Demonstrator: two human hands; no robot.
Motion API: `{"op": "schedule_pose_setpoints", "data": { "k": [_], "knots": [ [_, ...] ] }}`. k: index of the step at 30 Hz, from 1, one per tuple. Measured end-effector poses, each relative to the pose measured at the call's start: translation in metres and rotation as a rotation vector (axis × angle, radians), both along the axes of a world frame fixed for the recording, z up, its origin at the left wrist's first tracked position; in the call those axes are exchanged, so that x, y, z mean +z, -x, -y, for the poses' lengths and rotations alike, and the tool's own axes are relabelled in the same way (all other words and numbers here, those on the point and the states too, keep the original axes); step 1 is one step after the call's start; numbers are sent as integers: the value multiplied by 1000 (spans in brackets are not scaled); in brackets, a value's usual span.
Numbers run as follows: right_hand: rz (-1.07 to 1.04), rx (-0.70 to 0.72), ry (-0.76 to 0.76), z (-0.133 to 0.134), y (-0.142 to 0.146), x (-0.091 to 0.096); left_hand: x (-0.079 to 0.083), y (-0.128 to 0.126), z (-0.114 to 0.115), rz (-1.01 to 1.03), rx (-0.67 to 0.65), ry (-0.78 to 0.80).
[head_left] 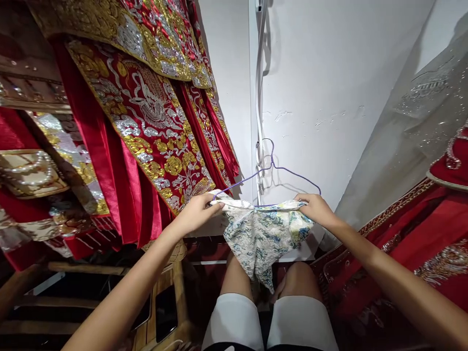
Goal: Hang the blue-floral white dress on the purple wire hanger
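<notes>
A purple wire hanger (272,168) hangs in front of me with a pale patterned cloth (263,234) in blue, green and yellow draped over its bottom bar. My left hand (199,210) is closed on the hanger's left end and the cloth there. My right hand (316,208) is closed on the right end, pinching cloth and wire together. The cloth sags down between my hands towards my knees.
Red garments with gold and silver embroidery (146,112) hang on the left. More red embroidered fabric (431,234) lies on the right under a grey sequinned cover (431,107). A white wall (321,87) with a white cable (260,73) is ahead. A wooden bench (171,292) stands lower left.
</notes>
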State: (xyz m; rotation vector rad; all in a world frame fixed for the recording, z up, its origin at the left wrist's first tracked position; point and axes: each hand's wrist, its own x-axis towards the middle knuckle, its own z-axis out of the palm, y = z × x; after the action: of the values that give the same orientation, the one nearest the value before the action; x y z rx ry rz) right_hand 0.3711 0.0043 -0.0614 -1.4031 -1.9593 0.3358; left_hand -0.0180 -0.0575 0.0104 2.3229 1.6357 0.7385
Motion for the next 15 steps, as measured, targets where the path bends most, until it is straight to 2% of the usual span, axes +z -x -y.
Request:
{"op": "schedule_pose_setpoints", "data": {
  "k": [2, 7, 11, 15],
  "knots": [
    [39, -8, 15, 7, 5, 4, 5, 2, -2, -99, 27, -91],
    [147, -46, 70, 16, 21, 8, 1, 5, -11, -307, 113, -309],
    [244, -90, 86, 21, 29, 14, 5, 5, -7, -366, 145, -359],
    [311, -102, 106, 27, 31, 27, 15, 8, -3, -379, 84, -353]
  ]
}}
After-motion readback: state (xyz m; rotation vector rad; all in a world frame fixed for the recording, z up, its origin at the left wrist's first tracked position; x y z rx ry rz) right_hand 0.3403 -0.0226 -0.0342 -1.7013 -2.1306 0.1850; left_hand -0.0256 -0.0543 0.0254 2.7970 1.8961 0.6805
